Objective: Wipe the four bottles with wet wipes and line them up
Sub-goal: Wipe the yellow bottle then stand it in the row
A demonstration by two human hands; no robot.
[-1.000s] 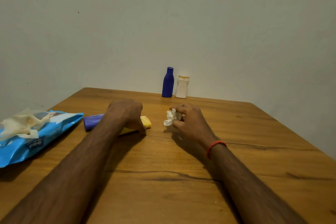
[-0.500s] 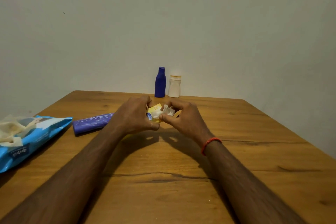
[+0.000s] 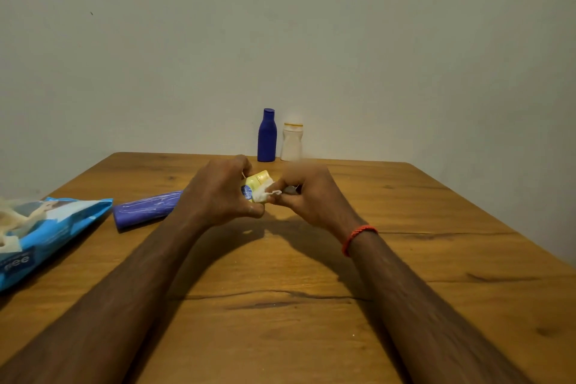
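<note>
Our left hand (image 3: pixel 223 193) wraps its fingers round a small yellow bottle (image 3: pixel 259 180) and holds it up just above the table (image 3: pixel 280 321). Our right hand (image 3: pixel 311 196) pinches a scrunched-up white wet wipe (image 3: pixel 261 195) and presses it on the side of that bottle. The two hands are close together in the middle of the table.

The yellow bottle is short, with a paler yellow cap on top. It has a blue patch on its side. The words on the patch are too small for us to read.

A blue bottle (image 3: pixel 267 135) and a white bottle (image 3: pixel 291 142) stand side by side at the far edge of the table, by the wall. The white one has an orange ring at the top. A purple bottle (image 3: pixel 146 209) lies on its side, just left of our left hand.

A blue pack of wipes (image 3: pixel 53 227) lies at the left edge, with a wipe sticking out. We can read the letters "ee" on it. A red string (image 3: pixel 358 235) goes round our right wrist.
</note>
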